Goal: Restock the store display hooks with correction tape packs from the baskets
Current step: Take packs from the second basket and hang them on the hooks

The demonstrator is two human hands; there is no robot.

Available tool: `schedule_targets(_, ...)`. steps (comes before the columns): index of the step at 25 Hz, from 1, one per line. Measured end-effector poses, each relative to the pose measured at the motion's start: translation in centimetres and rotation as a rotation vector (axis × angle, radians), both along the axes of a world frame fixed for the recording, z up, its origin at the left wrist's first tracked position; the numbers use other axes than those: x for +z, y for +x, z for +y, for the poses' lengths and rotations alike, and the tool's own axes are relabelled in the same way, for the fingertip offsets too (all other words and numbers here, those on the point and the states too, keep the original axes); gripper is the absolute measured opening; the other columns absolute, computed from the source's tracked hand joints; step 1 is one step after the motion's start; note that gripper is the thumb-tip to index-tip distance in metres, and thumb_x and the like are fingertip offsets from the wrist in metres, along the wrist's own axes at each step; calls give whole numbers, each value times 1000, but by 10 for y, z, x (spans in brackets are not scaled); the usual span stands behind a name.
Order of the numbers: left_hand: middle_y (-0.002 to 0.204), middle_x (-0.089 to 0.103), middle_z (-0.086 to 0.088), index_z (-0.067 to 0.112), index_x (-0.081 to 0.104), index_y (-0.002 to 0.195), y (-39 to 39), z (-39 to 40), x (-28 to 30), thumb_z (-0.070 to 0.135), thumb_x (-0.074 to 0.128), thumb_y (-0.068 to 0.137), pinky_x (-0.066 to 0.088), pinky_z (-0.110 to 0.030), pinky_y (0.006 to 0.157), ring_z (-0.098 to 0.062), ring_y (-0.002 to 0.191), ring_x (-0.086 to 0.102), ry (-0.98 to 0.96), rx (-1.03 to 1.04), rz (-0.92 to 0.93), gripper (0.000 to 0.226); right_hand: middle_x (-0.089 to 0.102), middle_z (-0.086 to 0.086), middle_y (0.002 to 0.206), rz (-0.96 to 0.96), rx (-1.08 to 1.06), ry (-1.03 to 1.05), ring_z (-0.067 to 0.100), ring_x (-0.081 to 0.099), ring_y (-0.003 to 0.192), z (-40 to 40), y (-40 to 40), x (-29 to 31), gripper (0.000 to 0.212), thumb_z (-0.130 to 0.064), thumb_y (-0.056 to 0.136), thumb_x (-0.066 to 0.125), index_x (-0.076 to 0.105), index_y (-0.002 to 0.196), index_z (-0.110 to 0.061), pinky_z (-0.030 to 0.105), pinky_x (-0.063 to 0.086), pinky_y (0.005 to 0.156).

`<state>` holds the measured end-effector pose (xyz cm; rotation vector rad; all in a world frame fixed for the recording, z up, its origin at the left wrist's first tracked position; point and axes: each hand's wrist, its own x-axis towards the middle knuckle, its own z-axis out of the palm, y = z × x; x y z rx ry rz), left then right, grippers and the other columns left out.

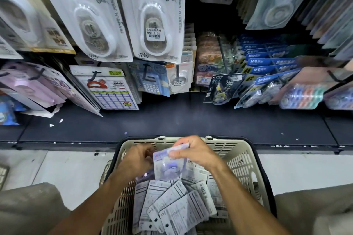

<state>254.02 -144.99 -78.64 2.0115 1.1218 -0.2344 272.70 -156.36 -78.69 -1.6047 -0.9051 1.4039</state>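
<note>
A pack (168,166) is being gathered from the basket (246,160) at 6 o'clock: it is pinched at its top by the right hand (196,152) and steadied by the left hand (137,160), fingers curled against its edge. Next, a free hook at 12 o'clock must be chosen.

Under both hands (194,151), the basket (246,164) is showing as matt cream plastic with slotted walls and a dark rim, and the packs (177,208) lying in it nearer the person are showing matt printed card backs. The pack (169,167) between the hands is gleaming with a glossy clear plastic blister. Beyond the hands, the shelf (172,120) is looking dark, matt and finely textured, and the hanging packs (150,17) above it are shining with clear glossy plastic over white card.
</note>
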Motion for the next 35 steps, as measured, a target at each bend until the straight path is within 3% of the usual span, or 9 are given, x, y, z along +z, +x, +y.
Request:
schedule_targets(5, 61, 70, 0, 14, 69, 79, 38, 11, 93, -17, 72, 81, 45, -17, 46, -3, 49, 56, -297, -37, -375, 31, 73, 0, 103, 116, -6, 132, 13, 67, 83, 8, 14, 60, 12, -5, 77, 85, 78, 81, -14, 27, 54, 74)
schedule_targets(8, 69, 76, -10, 20, 73, 78, 46, 23, 160, -20, 72, 79, 51, -21, 48, -10, 53, 66, -304, 52, -545, 40, 77, 5, 80, 151, -20, 224, 12, 69, 66, 14, 18, 118, 8, -11, 74, 84, 79, 75, -17, 23, 55, 60)
schedule_targets(14, 80, 78, -13, 20, 77, 78, 54, 14, 260, 20, 82, 63, 59, -26, 58, -21, 66, 72, -489, 268, -988, 16, 71, 17, 75, 27, -130, 444, 20, 64, 64, 6, 46, 243, 19, -13, 75, 83, 73, 84, 2, 26, 52, 58)
schedule_targets(18, 124, 72, -14, 16, 74, 118, 53, -9, 263, 43, 90, 66, 53, -47, 92, -33, 107, 68, -866, 152, -1076, 61, 75, 25, 96, 214, -624, 588, 30, 74, 78, -8, 43, 271, 18, -14, 80, 79, 73, 92, -3, 40, 61, 69)
schedule_targets(21, 127, 72, -16, 7, 62, 131, 73, -39, 252, 10, 81, 72, 61, -40, 85, -32, 111, 72, -780, 99, -1044, 62, 79, 8, 89, 230, -734, 603, 22, 76, 79, -18, 43, 283, 16, -18, 89, 73, 67, 103, -10, 34, 59, 62)
schedule_targets(24, 120, 76, -14, 9, 67, 124, 89, -43, 255, -1, 87, 68, 63, -34, 76, -31, 106, 75, -628, 228, -1166, 60, 77, 2, 111, 212, -493, 511, 20, 75, 99, -42, 46, 282, 58, -16, 78, 83, 54, 127, -17, 27, 60, 70)
schedule_targets(28, 114, 77, -12, 15, 71, 116, 98, -34, 264, 21, 80, 70, 62, -29, 60, -25, 88, 78, -539, 280, -1261, 47, 75, -2, 117, -2, -500, 524, 20, 72, 106, -62, 41, 267, 56, -19, 73, 90, 66, 122, -25, 28, 60, 76)
schedule_targets(32, 115, 78, -3, 17, 70, 119, 108, -23, 268, 24, 75, 75, 62, -27, 71, -21, 100, 77, -420, 297, -1301, 45, 75, 3, 117, -10, -811, 708, 24, 74, 103, -78, 81, 278, 48, -25, 79, 73, 62, 125, -17, 37, 62, 81)
schedule_targets(35, 111, 79, -1, 17, 70, 114, 107, -10, 271, 21, 78, 70, 61, -23, 71, -19, 99, 77, -325, 329, -1336, 45, 77, -2, 113, -126, -903, 708, 18, 75, 99, -94, 101, 275, 43, -28, 80, 72, 65, 122, -21, 28, 61, 73)
